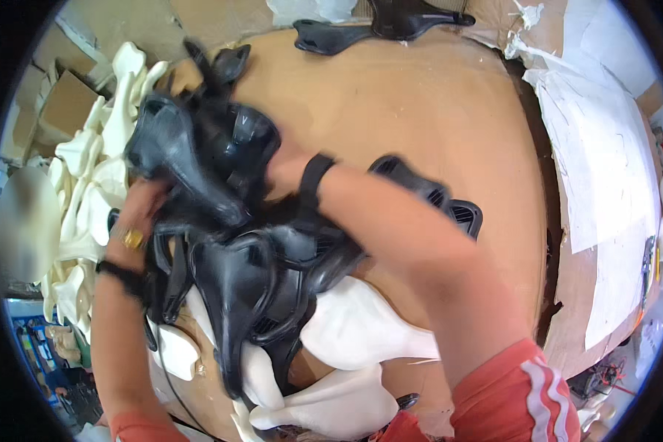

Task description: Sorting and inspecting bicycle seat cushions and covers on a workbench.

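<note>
Both my hands are around a bunch of black bicycle saddles, blurred by motion above a pile. My left hand grips the bunch from its near left side, with a yellow ring on one finger. My right hand reaches in from the right; its fingertips are hidden behind the saddles. Right below lie more black saddles, one nose toward me, others with ribbed undersides showing. White saddle-shaped pads lie at the near side of the pile, close to my right forearm.
Many cream-white saddle pads are heaped along the left. Further black saddles lie at the far edge of the brown cardboard surface. White paper sheets cover cardboard at the right, past a dark gap. A pen-like tool sits there.
</note>
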`<state>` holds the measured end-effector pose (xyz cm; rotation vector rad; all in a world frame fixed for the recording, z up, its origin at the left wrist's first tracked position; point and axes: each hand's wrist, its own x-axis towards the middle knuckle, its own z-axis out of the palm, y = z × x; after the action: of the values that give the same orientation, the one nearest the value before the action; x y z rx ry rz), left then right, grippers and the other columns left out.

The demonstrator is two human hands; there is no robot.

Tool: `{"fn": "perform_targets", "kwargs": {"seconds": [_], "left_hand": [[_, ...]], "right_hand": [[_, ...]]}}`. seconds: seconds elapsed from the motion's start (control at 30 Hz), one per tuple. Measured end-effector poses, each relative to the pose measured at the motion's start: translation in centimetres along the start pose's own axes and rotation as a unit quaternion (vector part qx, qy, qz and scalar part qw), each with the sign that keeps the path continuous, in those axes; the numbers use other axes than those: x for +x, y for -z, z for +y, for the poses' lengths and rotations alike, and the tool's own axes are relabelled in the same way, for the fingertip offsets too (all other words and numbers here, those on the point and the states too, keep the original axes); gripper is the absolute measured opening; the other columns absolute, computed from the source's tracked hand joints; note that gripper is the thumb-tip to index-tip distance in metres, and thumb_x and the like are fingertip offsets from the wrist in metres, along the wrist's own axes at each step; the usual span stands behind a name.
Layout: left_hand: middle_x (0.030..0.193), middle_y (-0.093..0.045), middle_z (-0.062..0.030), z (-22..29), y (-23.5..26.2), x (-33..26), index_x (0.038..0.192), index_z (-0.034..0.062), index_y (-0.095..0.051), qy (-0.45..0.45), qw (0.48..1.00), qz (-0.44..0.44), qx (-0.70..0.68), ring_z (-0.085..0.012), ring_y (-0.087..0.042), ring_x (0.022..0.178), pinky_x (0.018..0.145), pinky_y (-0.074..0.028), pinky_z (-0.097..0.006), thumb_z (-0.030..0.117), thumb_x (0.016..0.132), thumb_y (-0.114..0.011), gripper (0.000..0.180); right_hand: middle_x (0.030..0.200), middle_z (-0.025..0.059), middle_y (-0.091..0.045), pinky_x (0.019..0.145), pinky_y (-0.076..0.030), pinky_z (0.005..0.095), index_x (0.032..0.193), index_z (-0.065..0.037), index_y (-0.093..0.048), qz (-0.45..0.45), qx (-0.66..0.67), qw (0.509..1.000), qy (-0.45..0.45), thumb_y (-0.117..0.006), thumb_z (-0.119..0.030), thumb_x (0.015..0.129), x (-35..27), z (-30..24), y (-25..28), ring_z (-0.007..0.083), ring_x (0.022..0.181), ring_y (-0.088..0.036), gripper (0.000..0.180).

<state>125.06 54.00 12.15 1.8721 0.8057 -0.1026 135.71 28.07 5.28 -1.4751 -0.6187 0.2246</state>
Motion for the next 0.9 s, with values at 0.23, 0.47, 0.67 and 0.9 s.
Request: {"fn": "perform_targets", "kwargs": {"seconds": [0.23, 0.47, 0.67, 0.9], "left_hand": [[0.102, -0.059, -0.0007, -5.0, 21.4, -11.3, 0.121, 0.0153, -0.053, 0.058, 0.954, 0.294, 0.016, -0.0175, -0.056, 0.077, 0.065, -0.046, -0.027, 0.025, 0.081, -0.055, 0.041], [0.097, -0.057, -0.0001, 0.2, 8.8, -7.1, 0.12, 0.0065, -0.052, -0.08, 0.979, 0.18, 0.057, -0.0086, -0.052, 0.082, 0.069, -0.041, -0.023, 0.018, 0.085, -0.058, 0.038], [0.105, -0.06, -0.0067, 0.7, -4.4, -2.1, 0.116, 0.0011, -0.054, -0.135, 0.989, -0.045, 0.045, -0.0124, -0.054, 0.094, 0.082, -0.043, -0.025, 0.019, 0.084, -0.061, 0.037], [0.126, -0.051, -0.0158, -1.5, -5.4, -1.7, 0.112, 0.0042, -0.059, -0.277, 0.846, 0.067, 0.451, -0.0355, -0.039, 0.119, 0.102, -0.031, -0.041, 0.033, 0.078, -0.067, 0.045]], "right_hand": [[0.081, 0.0216, -0.061, 0.065, -0.046, 0.0493, 0.094, -0.004, -0.053, -0.028, -0.263, 0.95, 0.163, -0.05, -0.007, 0.078, -0.3, -5.0, 1.7, 0.0397, 0.074, -0.06, 0.017], [0.068, 0.0192, -0.056, 0.053, -0.044, 0.0452, 0.108, -0.003, -0.055, 0.331, -0.638, 0.657, 0.228, -0.042, -0.011, 0.092, 9.8, -10.1, 26.8, 0.0336, 0.062, -0.057, 0.022], [0.086, 0.0246, -0.061, 0.07, -0.049, 0.0451, 0.1, -0.003, -0.059, 0.04, -0.659, 0.749, 0.054, -0.053, -0.011, 0.083, 6.0, -3.4, 30.5, 0.0393, 0.082, -0.059, 0.02], [0.099, 0.0105, -0.065, 0.079, -0.046, 0.0281, 0.115, 0.002, -0.055, 0.19, -0.289, 0.936, 0.06, -0.058, -0.012, 0.088, -5.3, -4.0, 24.8, 0.0165, 0.086, -0.059, 0.03]]}}
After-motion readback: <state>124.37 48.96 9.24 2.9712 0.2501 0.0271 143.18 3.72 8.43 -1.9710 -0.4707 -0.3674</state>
